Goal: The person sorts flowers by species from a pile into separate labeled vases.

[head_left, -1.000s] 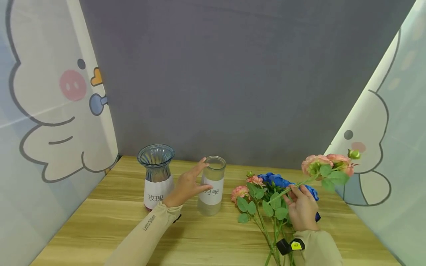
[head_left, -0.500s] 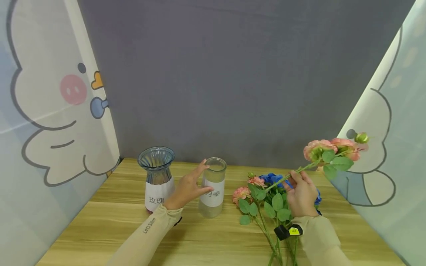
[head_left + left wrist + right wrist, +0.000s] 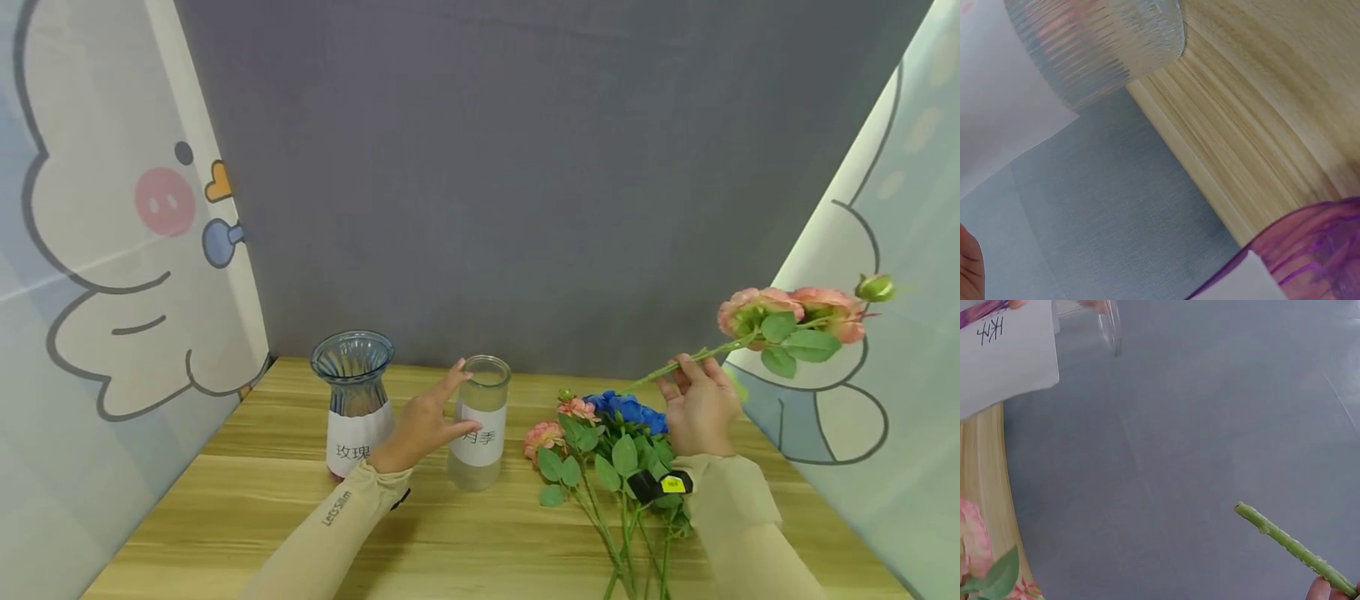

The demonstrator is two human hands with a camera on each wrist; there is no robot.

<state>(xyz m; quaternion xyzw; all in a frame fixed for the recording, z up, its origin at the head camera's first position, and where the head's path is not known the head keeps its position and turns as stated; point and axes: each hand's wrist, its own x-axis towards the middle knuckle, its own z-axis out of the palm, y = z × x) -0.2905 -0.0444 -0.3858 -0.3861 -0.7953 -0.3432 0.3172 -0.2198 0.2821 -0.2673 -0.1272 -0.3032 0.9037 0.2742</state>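
Observation:
My left hand (image 3: 423, 423) holds the clear glass vase (image 3: 486, 479) from its left side. Its thumb lies across the white paper label, and its fingers are up near the rim. Pinched by its stem in my right hand (image 3: 703, 408) is a pink flower (image 3: 761, 312) with two blooms, green leaves and a bud, raised above the table at right. Its blooms point right; the bare stem end (image 3: 1279, 534) points left, shown in the right wrist view. Below lie more pink flowers (image 3: 543, 437) and blue flowers (image 3: 626, 410), partly hidden by leaves.
A blue, flared glass vase (image 3: 352, 367) with a white label stands left of the clear one, behind my left wrist. Its purple base (image 3: 1322, 250) shows in the left wrist view. A grey curtain (image 3: 487, 192) hangs behind the wooden table (image 3: 247, 500); printed cloths flank it.
My right hand has lifted the pink flower up and to the right, drawing its stem out from the pile. My left hand has stayed at the clear vase.

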